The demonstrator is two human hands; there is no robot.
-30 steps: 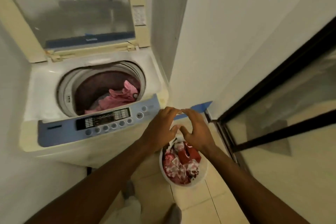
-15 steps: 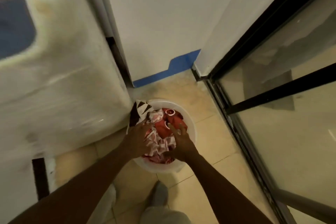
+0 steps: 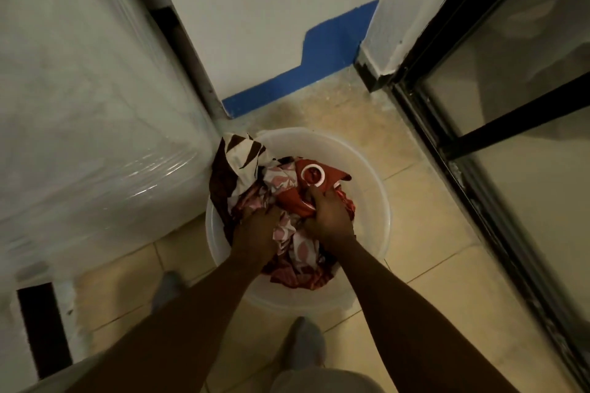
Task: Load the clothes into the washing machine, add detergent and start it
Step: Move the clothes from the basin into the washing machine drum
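Both hands are down in the one white plastic basin (image 3: 376,201) on the tiled floor (image 3: 431,281). The left hand (image 3: 255,230) is pushed into the clothes (image 3: 297,242) at the near-left of the pile, its fingers buried in the fabric, so whether they have closed around a piece cannot be told. The right hand (image 3: 329,217) is curled tight, fingers bunched together on a fold of the red cloth (image 3: 293,201) with a white ring printed on it (the knuckles are up and the fingertips tucked under the fold).

Counted: two hands, two bare forearms, one basin, one heap of laundry in which at least three patterns show: the red piece, a pink-and-white leaf print (image 3: 300,249) between the hands, and a brown-and-white piece (image 3: 239,153) draped over the far-left rim. That draped piece touches the lower front corner of the single washing machine (image 3: 95,105), whose white cabinet fills the left side; its drum and panel are out of view. The basin sits just beside that corner. To the right runs one black-framed glass door (image 3: 510,105). Two grey-clad feet (image 3: 303,348) stand on the tiles near the basin's close edge
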